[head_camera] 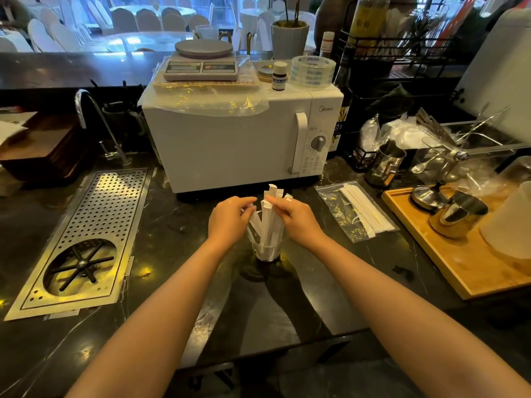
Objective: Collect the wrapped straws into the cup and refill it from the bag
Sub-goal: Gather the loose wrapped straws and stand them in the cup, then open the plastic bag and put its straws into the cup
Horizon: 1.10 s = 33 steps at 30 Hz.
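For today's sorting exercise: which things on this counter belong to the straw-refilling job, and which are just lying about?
Belongs to the job:
- wrapped straws, standing in the cup
- cup
- bag with more straws inside
- left hand and right hand, fingers on the straws

Just lying about:
- microwave
- kitchen scale
- tape roll
- wooden tray
- steel pitcher

White paper straws [270, 216] stand in a clear cup [267, 252] on a black counter [178, 237] veined with white. The microwave [230, 145] is white with a grey dial. The drip tray [86, 239] is silver, dotted with holes. The bag [339, 208] is clear; the wooden tray [448, 254] is honey-coloured.
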Available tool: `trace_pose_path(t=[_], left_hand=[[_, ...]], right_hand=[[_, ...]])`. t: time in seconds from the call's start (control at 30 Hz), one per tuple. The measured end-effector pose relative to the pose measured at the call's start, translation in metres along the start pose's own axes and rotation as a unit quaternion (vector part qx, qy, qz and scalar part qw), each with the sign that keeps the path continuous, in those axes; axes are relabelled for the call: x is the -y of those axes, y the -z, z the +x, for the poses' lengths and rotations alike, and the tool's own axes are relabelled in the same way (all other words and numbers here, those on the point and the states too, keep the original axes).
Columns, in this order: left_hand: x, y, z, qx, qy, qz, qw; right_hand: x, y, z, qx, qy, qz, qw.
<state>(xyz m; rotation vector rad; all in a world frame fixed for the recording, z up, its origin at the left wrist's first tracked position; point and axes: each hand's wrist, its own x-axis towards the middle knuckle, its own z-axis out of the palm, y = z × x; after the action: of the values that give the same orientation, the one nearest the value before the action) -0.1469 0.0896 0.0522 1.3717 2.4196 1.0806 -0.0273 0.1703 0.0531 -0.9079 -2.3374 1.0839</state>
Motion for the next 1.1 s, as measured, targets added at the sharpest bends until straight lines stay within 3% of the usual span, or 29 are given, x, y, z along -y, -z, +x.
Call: trace_pose_path(t=[0.13,0.4,0.6,0.8,0.97,1.1], left_hand=[[0.005,0.002,0.002,-0.003,0.011,0.011,1.0],[-0.001,0.006,0.004,-0.011,0.012,-0.023,1.0],[-0.024,0.004,-0.001,-0.033,-0.038,-0.016,0.999],[-0.064,-0.016,-0.009,-0.047,-0.12,-0.055,0.99],[-0.093,-0.05,-0.011,-0.014,-0.163,-0.05,0.985],[-0.116,-0.087,-0.001,0.055,-0.119,-0.054,0.99]], right_hand=[[0.0,0.0,-0.002,0.001,-0.003,0.0,1.0],[0.002,0.005,-0.001,-0.077,-0.033,-0.009,0.996],[0.001,0.012,-0.006,-0.046,-0.031,-0.015,0.998],[-0.014,0.033,-0.013,-0.08,-0.042,0.039,0.995],[-0.049,0.07,-0.014,-0.084,-0.053,0.03,0.995],[-0.086,0.103,-0.009,-0.053,-0.09,0.028,0.994]])
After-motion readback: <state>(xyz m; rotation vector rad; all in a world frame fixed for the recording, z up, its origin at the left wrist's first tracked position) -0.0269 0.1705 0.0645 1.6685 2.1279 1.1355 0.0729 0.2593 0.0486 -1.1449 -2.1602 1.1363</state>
